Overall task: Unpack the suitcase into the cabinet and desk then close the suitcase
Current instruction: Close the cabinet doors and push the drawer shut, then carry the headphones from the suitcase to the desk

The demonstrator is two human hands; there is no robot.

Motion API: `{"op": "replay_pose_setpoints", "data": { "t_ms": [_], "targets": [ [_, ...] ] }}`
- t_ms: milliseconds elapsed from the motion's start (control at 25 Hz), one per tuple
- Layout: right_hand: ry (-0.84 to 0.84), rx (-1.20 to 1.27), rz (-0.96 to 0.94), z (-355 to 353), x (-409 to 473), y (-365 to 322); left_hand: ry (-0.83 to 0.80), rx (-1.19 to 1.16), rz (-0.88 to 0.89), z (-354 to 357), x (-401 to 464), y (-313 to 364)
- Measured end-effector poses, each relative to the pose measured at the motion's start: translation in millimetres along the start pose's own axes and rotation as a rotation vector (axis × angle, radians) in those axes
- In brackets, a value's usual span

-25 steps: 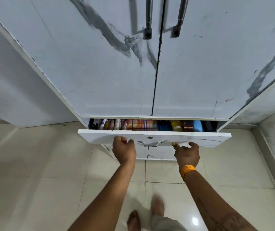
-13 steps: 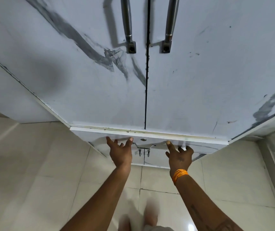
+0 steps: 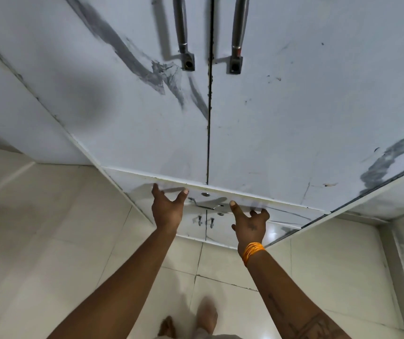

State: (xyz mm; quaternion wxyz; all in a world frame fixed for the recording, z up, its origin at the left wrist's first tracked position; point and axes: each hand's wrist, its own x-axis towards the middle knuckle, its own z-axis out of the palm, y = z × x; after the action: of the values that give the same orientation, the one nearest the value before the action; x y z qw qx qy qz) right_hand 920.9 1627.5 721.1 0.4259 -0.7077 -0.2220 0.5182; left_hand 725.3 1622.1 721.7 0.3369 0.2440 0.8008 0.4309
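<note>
The single head-worn camera is looking forward and steeply down from close range, facing the white marble-patterned cabinet doors [image 3: 147,106] that are filling the upper frame, with the pale tiled floor [image 3: 49,241] lying below and both forearms reaching in from the bottom edge.

Left hand [image 3: 167,211] outstretched, fingers spread; right hand [image 3: 251,225] likewise.

Drawer front [image 3: 281,211] below cabinet doors [image 3: 147,113], above lower doors [image 3: 191,228].

Drawer front [image 3: 281,211] flush w/ cabinet doors [image 3: 294,118], no gap for a hand; floor [image 3: 49,241] below open.
</note>
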Motion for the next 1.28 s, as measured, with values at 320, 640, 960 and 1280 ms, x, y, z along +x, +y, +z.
{"op": "replay_pose_setpoints", "data": {
  "t_ms": [320, 640, 960, 1280],
  "targets": [
    [-0.519, -0.166, -0.267, 51, -110, -31, -0.067, -0.273, 0.114, -116, -63, 9],
    [-1.065, -0.317, -0.338, 110, -296, 15, 0.234, -0.484, 0.075, -308, -181, -61],
    [-1.634, -0.511, -0.374, 127, -566, 154, 0.884, -0.664, -0.026, -521, -373, -202],
    [-2.024, -0.634, -0.385, 117, -771, 287, 1.357, -0.78, -0.046, -647, -543, -330]
  ]
}}
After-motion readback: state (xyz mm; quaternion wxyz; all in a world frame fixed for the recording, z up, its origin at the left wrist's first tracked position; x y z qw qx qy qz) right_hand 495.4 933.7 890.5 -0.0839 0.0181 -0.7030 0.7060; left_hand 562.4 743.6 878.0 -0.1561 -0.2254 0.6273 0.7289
